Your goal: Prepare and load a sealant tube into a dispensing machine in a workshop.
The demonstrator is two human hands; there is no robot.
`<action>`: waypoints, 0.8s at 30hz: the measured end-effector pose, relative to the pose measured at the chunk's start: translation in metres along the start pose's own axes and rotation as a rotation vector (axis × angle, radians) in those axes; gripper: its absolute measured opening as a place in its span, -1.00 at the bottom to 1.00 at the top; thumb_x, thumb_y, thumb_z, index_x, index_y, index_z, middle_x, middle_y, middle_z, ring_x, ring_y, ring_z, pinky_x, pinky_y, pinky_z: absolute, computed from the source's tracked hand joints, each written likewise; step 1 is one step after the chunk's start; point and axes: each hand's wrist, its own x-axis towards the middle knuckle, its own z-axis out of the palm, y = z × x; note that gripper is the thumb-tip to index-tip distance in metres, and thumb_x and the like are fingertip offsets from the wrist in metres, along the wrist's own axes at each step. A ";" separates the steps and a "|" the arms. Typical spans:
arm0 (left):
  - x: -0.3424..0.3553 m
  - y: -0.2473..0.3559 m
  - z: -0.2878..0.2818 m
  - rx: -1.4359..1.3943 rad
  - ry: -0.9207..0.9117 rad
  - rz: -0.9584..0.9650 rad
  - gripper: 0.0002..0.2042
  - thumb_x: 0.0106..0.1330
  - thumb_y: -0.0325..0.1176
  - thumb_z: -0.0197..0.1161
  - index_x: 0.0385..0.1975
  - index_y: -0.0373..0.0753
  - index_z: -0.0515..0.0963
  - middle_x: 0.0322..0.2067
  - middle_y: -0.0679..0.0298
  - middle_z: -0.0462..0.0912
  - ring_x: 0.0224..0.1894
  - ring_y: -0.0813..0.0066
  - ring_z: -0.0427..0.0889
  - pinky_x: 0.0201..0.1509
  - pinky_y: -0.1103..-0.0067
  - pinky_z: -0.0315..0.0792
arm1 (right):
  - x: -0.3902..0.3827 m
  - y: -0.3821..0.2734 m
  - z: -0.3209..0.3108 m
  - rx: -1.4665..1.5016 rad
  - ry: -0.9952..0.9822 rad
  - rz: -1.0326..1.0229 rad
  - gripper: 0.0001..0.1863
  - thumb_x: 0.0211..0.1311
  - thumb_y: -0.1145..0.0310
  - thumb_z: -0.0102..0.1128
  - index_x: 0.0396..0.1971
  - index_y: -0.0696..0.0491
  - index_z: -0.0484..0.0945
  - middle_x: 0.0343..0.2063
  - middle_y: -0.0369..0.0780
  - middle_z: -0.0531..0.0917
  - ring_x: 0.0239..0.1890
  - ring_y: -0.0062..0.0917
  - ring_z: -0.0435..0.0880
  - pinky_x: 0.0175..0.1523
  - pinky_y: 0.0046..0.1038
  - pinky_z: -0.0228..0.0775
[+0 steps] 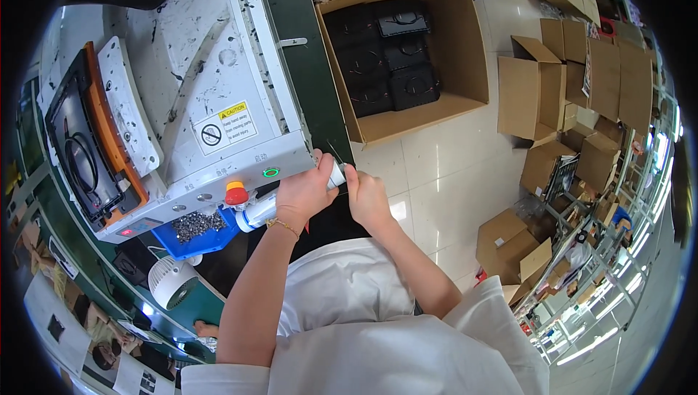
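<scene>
Head view, looking straight down: both hands meet at the corner of the grey machine (pixel 218 82), working a white tube (pixel 291 195) with a blue collar near its lower end. Left hand (pixel 305 190) has its fingers clenched round the tube's middle, a thin bracelet on the wrist; right hand (pixel 366 195) pinches the tube's upper tip, fingers closed on it. It looks like the tip is being twisted or pulled while the other hand steadies the body, so the next move calls for a firm hold low down and a small, controlled turn at the tip. Whether the tip is a cap, I cannot tell. The tube sits tilted, just beside the red button (pixel 236 193) and above a blue bin (pixel 200 231) of small dark parts. A box (pixel 465 53) of black cases lies on the floor beyond.
</scene>
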 end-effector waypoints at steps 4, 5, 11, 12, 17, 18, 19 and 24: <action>0.000 0.001 -0.006 -0.101 -0.133 -0.082 -0.53 -0.02 -0.17 0.44 -0.18 -0.22 0.38 -0.13 0.19 0.48 -0.05 0.10 0.56 -0.04 0.30 0.50 | -0.024 0.019 -0.004 -0.052 -0.022 0.080 -0.41 0.44 0.03 -0.13 -0.58 0.24 0.55 -0.59 0.18 0.56 -0.43 0.16 0.58 -0.33 0.02 0.42; -0.001 0.001 -0.005 -0.069 -0.090 -0.035 -0.53 -0.02 -0.18 0.43 -0.18 -0.22 0.38 -0.13 0.18 0.48 -0.06 0.09 0.57 -0.05 0.30 0.51 | -0.024 0.020 -0.007 -0.056 -0.022 0.083 -0.41 0.44 0.03 -0.13 -0.58 0.24 0.55 -0.59 0.18 0.56 -0.43 0.16 0.58 -0.33 0.02 0.42; 0.000 -0.004 -0.005 -0.098 -0.148 -0.065 -0.50 -0.01 -0.18 0.43 -0.12 -0.24 0.38 -0.01 0.12 0.50 0.00 0.08 0.57 -0.01 0.34 0.52 | -0.002 -0.009 -0.007 0.003 -0.059 0.091 -0.36 0.45 -0.01 -0.19 -0.53 0.27 0.58 -0.57 0.20 0.55 -0.40 0.15 0.58 -0.28 -0.01 0.41; -0.003 -0.008 0.002 -0.070 -0.045 -0.017 -0.49 -0.04 -0.16 0.43 -0.14 -0.22 0.38 -0.09 0.18 0.47 -0.09 0.12 0.59 -0.11 0.33 0.54 | -0.007 -0.007 -0.006 0.001 -0.064 0.086 -0.36 0.45 -0.01 -0.19 -0.53 0.27 0.58 -0.57 0.20 0.55 -0.40 0.15 0.58 -0.28 -0.01 0.41; -0.001 -0.009 0.014 -0.035 0.047 0.040 -0.50 -0.06 -0.15 0.44 -0.19 -0.22 0.38 -0.18 0.21 0.46 -0.12 0.13 0.59 -0.14 0.32 0.53 | -0.017 0.006 -0.012 -0.026 -0.070 0.121 -0.35 0.46 -0.01 -0.21 -0.56 0.28 0.56 -0.57 0.22 0.54 -0.38 0.18 0.55 -0.29 0.00 0.39; -0.001 -0.009 0.013 -0.035 0.052 0.039 -0.50 -0.06 -0.15 0.44 -0.19 -0.22 0.38 -0.18 0.21 0.46 -0.12 0.13 0.59 -0.14 0.32 0.53 | -0.010 0.000 -0.011 -0.052 -0.065 0.122 -0.35 0.46 0.00 -0.21 -0.56 0.28 0.56 -0.57 0.23 0.54 -0.38 0.19 0.55 -0.29 0.01 0.39; -0.001 -0.008 0.011 -0.045 0.026 0.024 -0.51 -0.06 -0.15 0.44 -0.20 -0.23 0.38 -0.19 0.19 0.46 -0.13 0.12 0.59 -0.13 0.32 0.53 | -0.003 -0.008 -0.007 -0.022 -0.035 0.103 -0.35 0.46 -0.01 -0.20 -0.56 0.28 0.56 -0.55 0.23 0.54 -0.37 0.20 0.55 -0.28 0.01 0.39; -0.005 -0.011 0.011 -0.046 0.047 0.037 -0.54 -0.07 -0.20 0.42 -0.23 -0.26 0.39 -0.19 0.15 0.48 -0.14 0.09 0.58 -0.13 0.32 0.52 | -0.023 0.006 -0.010 -0.119 -0.056 0.118 -0.37 0.45 0.01 -0.17 -0.58 0.26 0.56 -0.56 0.22 0.56 -0.40 0.18 0.56 -0.31 -0.01 0.42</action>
